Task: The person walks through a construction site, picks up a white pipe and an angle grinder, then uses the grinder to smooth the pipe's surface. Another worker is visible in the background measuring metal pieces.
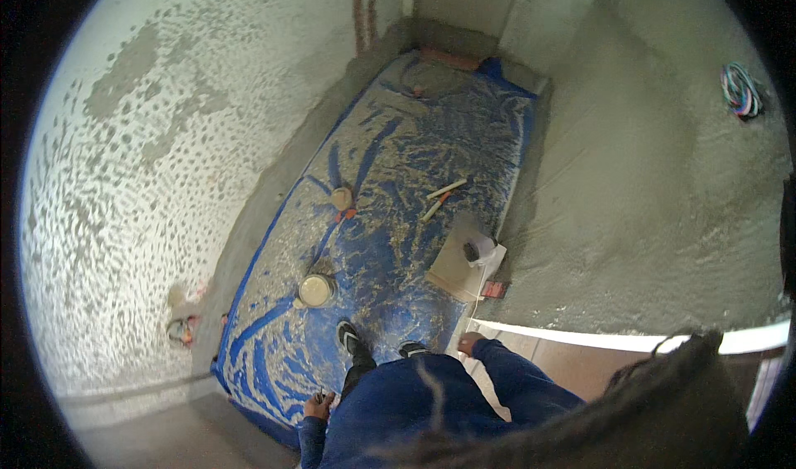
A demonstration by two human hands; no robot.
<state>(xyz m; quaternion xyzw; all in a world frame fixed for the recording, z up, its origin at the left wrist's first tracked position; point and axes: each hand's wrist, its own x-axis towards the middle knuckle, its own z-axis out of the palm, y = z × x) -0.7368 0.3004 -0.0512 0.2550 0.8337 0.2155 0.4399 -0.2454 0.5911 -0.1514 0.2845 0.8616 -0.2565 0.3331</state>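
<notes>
My left hand (318,405) hangs low beside my left leg, above the blue sheeting (373,257) that covers the floor. Its fingers are curled round something small and dark that I cannot make out. My right hand (470,344) is by my right side, close to a pale strip (457,326) along the sheeting's right border. Only a rounded part of that hand shows, and its fingers are too small and hidden to read. Between the hands, my dark shoes (347,333) stand on the sheeting. A round bucket (316,291) with a pale top stands ahead of my left foot.
Farther off are a smaller round container (342,199), a pale stick (448,189) and an orange-and-pale tool (435,205). A board (456,266) lies at the right. Grey mortar splatters the sheeting. Coiled cables (740,92) hang on the right wall; spotted plaster (149,187) covers the left.
</notes>
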